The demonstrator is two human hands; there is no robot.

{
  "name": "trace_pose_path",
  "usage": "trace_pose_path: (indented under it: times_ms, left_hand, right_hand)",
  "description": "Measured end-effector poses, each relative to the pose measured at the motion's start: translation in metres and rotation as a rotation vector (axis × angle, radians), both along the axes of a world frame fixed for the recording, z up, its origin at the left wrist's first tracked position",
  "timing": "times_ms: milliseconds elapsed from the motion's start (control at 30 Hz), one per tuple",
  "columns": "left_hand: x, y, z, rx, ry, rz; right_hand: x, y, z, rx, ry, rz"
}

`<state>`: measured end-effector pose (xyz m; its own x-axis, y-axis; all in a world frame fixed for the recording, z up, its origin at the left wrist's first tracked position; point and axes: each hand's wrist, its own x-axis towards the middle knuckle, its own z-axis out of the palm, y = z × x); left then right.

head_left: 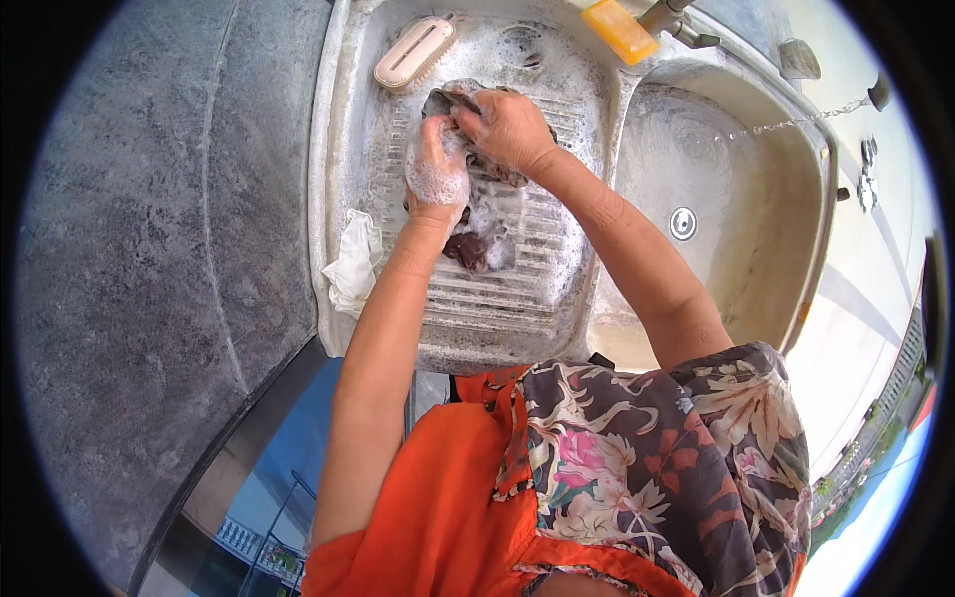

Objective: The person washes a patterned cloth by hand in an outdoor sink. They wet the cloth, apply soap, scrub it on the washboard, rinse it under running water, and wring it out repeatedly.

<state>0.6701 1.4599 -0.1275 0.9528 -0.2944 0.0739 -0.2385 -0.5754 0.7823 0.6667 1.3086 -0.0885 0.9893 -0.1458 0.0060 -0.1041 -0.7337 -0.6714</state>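
Observation:
Dark, soapy cloth lies bunched on the ribbed washboard of the sink's left side. My left hand, covered in suds, is closed on the upper part of this cloth. Beside it my right hand pinches the same cloth, the two hands nearly touching. Foam hides some of the fingers and the cloth's shape. Beyond my hands, a pale pink scrub brush rests bristles down near the far left corner.
A wet white cloth hangs over the left rim. An orange soap bar sits by the tap. On the right is a basin with a drain; water runs into it from a wall spout. Grey counter borders the left.

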Motion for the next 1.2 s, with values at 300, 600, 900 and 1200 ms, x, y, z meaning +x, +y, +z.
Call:
trace_pose_path:
  times_ms: [300, 600, 900, 1200]
  left_hand:
    - [-0.055, 0.049, 0.123, 0.159, -0.359, -0.403]
    - [-0.091, 0.062, 0.088, 0.242, -0.328, -0.294]
    - [-0.118, 0.055, 0.058, 0.268, -0.157, -0.394]
    - [-0.094, 0.009, 0.034, 0.538, -0.126, -0.394]
  right_hand:
    - [0.053, -0.09, 0.086, -0.318, 0.063, -0.34]
    - [0.011, -0.047, -0.034, -0.627, 0.015, 0.253]
    - [-0.013, -0.031, 0.019, -0.252, 0.111, 0.039]
    - [-0.017, -0.012, -0.036, -0.399, -0.072, 0.099]
